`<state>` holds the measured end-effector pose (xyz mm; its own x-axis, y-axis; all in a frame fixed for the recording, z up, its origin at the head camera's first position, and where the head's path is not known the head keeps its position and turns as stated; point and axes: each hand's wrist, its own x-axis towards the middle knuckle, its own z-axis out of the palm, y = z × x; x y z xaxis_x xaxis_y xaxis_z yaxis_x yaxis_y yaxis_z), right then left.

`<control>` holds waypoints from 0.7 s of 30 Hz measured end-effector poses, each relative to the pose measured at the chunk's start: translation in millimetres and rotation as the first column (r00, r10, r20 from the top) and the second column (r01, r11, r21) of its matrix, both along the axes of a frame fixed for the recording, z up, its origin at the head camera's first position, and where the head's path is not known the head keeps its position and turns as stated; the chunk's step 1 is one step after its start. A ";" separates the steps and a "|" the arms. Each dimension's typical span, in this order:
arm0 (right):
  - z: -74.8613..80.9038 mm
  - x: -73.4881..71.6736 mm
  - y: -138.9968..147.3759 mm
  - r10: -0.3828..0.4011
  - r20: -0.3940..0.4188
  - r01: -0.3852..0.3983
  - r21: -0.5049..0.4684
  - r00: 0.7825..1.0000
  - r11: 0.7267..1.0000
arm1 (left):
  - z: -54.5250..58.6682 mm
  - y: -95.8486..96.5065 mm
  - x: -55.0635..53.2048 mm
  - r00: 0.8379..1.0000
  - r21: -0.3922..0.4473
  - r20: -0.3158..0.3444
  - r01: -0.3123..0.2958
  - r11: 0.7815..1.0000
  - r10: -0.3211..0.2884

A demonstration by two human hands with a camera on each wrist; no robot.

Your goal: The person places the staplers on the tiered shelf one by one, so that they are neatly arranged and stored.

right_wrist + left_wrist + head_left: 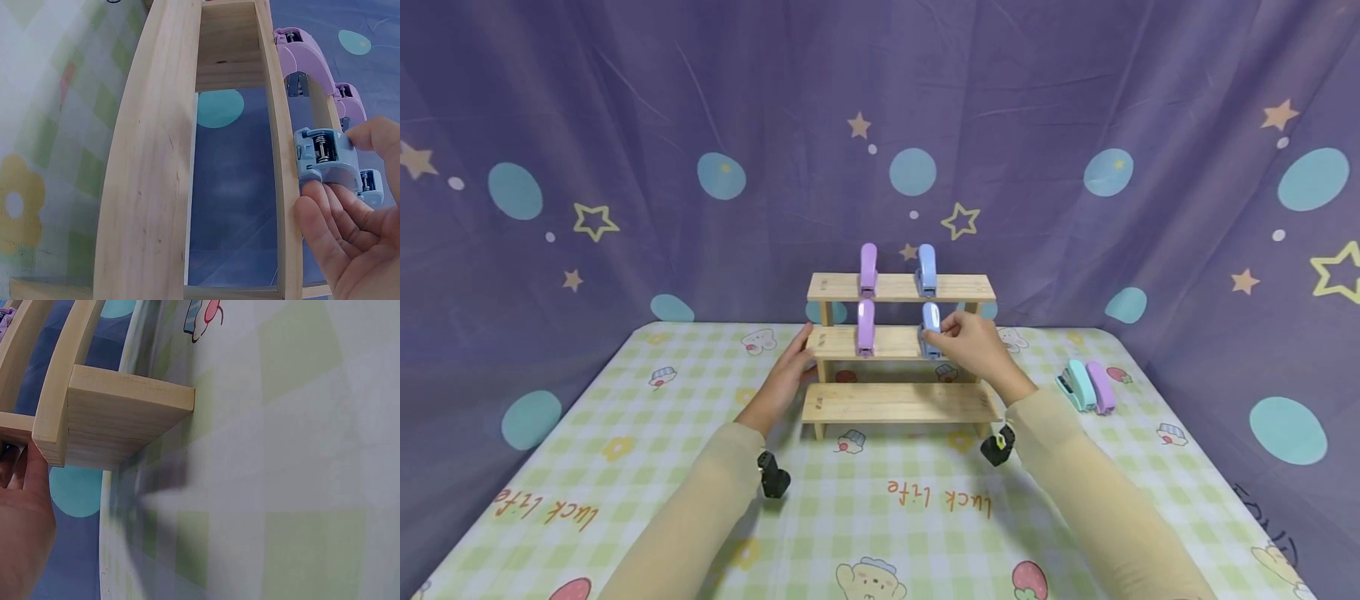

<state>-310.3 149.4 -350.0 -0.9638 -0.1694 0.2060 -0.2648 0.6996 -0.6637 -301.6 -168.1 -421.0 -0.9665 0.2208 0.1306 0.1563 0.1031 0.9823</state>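
Note:
A three-step wooden display rack [887,404] stands on the table. My right hand [976,343] pinches a light blue stapler [931,318] upright on the middle step. In the right wrist view, fingers lie at the underside of this blue stapler [342,159] and one is on its top. Left of it on that step stands a purple stapler [866,327]. On the top step are another purple stapler [868,268] and another blue stapler [927,270]. My left hand [784,382] grips the rack's left end at the middle step; some of its fingers [36,472] are hidden behind the wood.
To the right of the rack, a mint green stapler [1079,385] and a purple stapler [1101,388] lie side by side on the checked tablecloth [700,467]. A purple curtain [805,192] with stars and dots hangs close behind the rack.

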 end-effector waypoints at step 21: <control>-0.4 -4.8 -0.9 0.042 0.078 -0.036 -0.070 0.996 0.997 | -0.4 -1.0 1.3 1.000 0.001 -0.007 0.004 1.000 -0.004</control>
<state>-315.1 148.5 -350.5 -0.9705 -0.1952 0.1417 -0.2356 0.6416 -0.7299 -300.3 -169.2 -421.4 -0.9647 0.2244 0.1376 0.1635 0.1011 0.9813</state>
